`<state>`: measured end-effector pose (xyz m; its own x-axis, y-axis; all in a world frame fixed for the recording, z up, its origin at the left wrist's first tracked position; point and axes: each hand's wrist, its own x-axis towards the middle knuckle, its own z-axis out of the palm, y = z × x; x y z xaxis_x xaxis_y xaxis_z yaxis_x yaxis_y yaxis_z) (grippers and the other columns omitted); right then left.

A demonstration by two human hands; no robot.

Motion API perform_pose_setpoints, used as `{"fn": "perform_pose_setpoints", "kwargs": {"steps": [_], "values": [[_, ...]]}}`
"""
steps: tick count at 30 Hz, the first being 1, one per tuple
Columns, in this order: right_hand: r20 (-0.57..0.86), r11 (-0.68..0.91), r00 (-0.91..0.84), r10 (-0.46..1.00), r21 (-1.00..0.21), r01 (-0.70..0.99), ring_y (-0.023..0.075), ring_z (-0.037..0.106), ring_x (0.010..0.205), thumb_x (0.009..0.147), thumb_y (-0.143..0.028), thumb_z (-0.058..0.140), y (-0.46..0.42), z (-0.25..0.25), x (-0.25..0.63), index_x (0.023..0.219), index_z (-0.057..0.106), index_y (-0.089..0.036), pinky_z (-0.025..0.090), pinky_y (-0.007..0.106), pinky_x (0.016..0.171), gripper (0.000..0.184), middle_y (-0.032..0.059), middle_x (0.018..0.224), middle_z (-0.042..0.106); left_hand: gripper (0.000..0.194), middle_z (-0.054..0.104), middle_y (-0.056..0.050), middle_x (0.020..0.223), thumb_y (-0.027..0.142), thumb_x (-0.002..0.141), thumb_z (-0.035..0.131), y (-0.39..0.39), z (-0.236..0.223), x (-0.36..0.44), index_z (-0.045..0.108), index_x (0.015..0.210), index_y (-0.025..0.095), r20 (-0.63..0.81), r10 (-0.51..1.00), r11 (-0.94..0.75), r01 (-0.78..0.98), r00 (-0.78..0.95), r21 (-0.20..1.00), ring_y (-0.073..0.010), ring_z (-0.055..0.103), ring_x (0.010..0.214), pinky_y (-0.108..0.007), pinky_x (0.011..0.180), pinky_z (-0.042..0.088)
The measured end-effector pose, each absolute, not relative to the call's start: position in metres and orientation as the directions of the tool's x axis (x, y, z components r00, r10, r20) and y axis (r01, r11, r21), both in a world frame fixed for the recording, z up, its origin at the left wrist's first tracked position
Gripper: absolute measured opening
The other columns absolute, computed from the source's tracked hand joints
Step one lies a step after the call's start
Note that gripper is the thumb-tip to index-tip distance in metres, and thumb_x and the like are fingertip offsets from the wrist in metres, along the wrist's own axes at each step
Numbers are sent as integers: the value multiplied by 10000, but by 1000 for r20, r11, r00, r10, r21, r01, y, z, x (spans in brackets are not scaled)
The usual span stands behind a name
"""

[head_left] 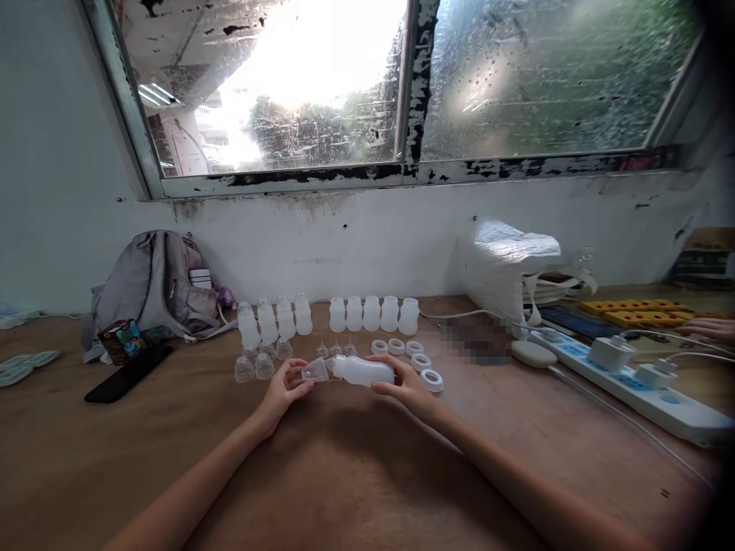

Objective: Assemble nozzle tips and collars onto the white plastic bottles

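My left hand (287, 389) pinches a clear dome-shaped bottle cap (314, 372) on its side. A frosted white baby bottle (366, 371) lies sideways in my right hand (405, 385), its neck end pointing at the cap's open side, close to it. Behind my hands stand several clear nipples (336, 350). Several white collar rings (421, 361) lie beyond my right hand. More clear caps (264, 364) rest left of my left hand. At the back are open bottles (372, 314) in a row and, further left, capped bottles (285, 317).
A grey backpack (158, 279) leans on the wall, with a black phone (127, 375) and a small box (122, 342) before it. To the right are a power strip (632, 386) with chargers, a white bag (499, 268), yellow trays (637, 312) and another person's hand (709, 329).
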<state>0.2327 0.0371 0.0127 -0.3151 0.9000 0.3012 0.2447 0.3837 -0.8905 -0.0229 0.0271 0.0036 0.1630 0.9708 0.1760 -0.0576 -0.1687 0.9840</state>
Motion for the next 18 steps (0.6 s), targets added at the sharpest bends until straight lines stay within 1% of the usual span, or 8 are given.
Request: {"fn": "perform_pose_setpoints", "kwargs": {"steps": [2, 4, 7, 11, 14, 18], "values": [[278, 364, -343, 897, -905, 220, 194, 528, 785, 642, -246, 609, 36, 15, 233, 1013, 544, -188, 430, 281, 653, 381, 28, 906, 561, 333, 563, -51, 960, 392, 703, 595, 24, 6, -21, 457, 908, 168, 167, 973, -163, -37, 160, 986, -182, 556, 894, -307, 768, 470], [258, 342, -361, 896, -920, 190, 185, 526, 764, 633, -239, 609, 36, 15, 232, 1007, 541, -189, 429, 270, 636, 383, 20, 880, 559, 312, 565, -51, 945, 410, 718, 571, 22, 7, -20, 463, 877, 165, 173, 973, -173, -15, 155, 985, -189, 553, 898, -313, 760, 473], [243, 317, -365, 899, -935, 159, 175, 520, 736, 615, -237, 612, 35, 15, 231, 974, 545, -191, 421, 258, 615, 368, 8, 839, 555, 354, 564, -60, 1005, 349, 669, 640, 22, 5, -20, 465, 923, 174, 211, 963, -211, -17, 167, 977, -197, 544, 952, -331, 833, 443], [227, 294, -375, 899, -947, 130, 188, 528, 761, 614, -244, 602, 32, 17, 230, 949, 551, -193, 415, 268, 635, 342, 10, 865, 569, 520, 537, -87, 1110, 255, 607, 699, 23, 2, -20, 468, 1067, 184, 222, 950, -213, -65, 220, 975, -215, 496, 1060, -351, 926, 387], [233, 297, -396, 888, -949, 109, 195, 533, 784, 623, -240, 598, 31, 18, 230, 953, 552, -186, 413, 279, 661, 337, 17, 893, 578, 502, 530, -95, 1151, 247, 612, 691, 21, 3, -20, 507, 1072, 162, 188, 941, -178, -59, 282, 982, -228, 469, 1097, -360, 948, 371], [227, 297, -415, 881, -949, 110, 196, 533, 780, 626, -228, 599, 30, 19, 230, 957, 550, -182, 410, 277, 655, 338, 16, 877, 581, 463, 564, -83, 1111, 246, 625, 682, 17, 6, -19, 533, 1054, 154, 161, 934, -153, -52, 318, 987, -230, 489, 1074, -372, 946, 374]]}}
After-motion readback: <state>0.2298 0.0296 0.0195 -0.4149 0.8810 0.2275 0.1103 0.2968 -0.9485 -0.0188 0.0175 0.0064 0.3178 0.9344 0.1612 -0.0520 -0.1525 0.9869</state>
